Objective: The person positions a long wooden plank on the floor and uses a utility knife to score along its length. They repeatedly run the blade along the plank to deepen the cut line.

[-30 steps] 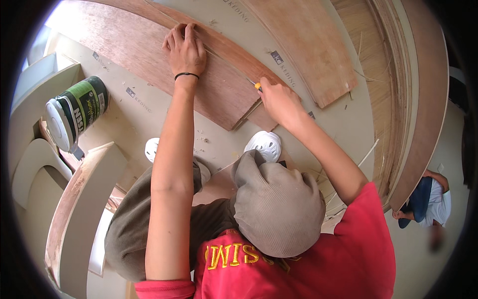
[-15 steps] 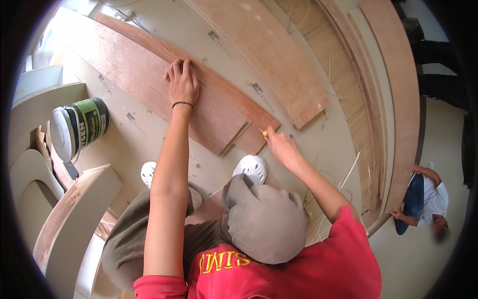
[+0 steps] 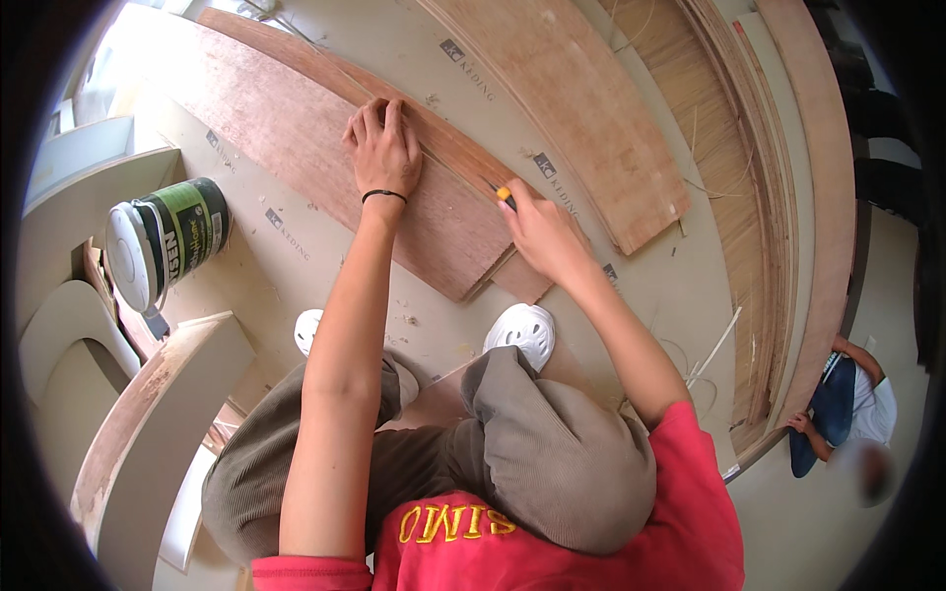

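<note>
My left hand point(image 3: 384, 153) presses down on a reddish-brown wood panel point(image 3: 286, 148), its fingertips at the panel's long far edge. Beneath that panel lies another wood board point(image 3: 458, 145), which shows as a strip along the far edge and at the near right end. My right hand point(image 3: 545, 233) is closed around a yellow-and-black utility knife point(image 3: 507, 197). The thin, dark tip of the knife is over the strip of the lower board, right of my left hand. Whether the tip touches the wood is hard to see.
More wood panels point(image 3: 591, 128) lie beyond, with long stacked boards point(image 3: 734, 177) to the right. A green-and-black bucket point(image 3: 192, 231) stands at left near curved panels point(image 3: 148, 424). Another person point(image 3: 852, 404) is at the far right, hands by a board. My white shoes point(image 3: 522, 333) are close to the panel.
My right hand has moved with the knife up and left, from the near end of the board toward my left hand. My left hand stays on the panel; the whole view has shifted slightly.
</note>
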Demonstrator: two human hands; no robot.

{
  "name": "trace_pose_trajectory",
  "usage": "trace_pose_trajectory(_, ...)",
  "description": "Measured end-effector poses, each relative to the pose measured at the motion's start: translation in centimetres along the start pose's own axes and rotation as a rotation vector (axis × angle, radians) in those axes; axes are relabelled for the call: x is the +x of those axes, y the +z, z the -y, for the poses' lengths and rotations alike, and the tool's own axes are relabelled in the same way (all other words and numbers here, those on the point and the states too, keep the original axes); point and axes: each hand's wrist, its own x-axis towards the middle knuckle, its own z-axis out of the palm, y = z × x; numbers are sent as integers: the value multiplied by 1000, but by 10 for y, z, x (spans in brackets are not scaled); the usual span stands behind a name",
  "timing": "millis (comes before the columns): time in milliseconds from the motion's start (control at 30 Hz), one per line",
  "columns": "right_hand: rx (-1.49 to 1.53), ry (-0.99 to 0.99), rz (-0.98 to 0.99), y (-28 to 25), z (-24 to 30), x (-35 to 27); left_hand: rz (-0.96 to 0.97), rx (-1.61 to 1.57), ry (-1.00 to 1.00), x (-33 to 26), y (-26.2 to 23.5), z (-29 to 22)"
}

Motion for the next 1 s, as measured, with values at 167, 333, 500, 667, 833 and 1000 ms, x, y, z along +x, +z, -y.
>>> trace_pose_trajectory(167, -44, -58, 55, 12, 5, 26, -25, 17, 14, 1, 0, 1)
trace_pose_trajectory(333, -75, -90, 70, 16, 8, 32, -18, 2, -6, 0, -1, -1)
trace_pose_trajectory(500, -137, -81, 117, 11, 17, 36, -38, 12, 7, 0, 0, -1)
trace_pose_trajectory(667, -142, -94, 76, 18, 20, 40, -50, 23, 21, 0, 3, 2)
trace_pose_trajectory(833, -160, -55, 97, 19, 9, 31, -45, -12, 31, -3, 6, 5)
trace_pose_trajectory(1000, -229, -11, 152, 19, -7, 11, -40, 22, 24, -2, 9, 7)
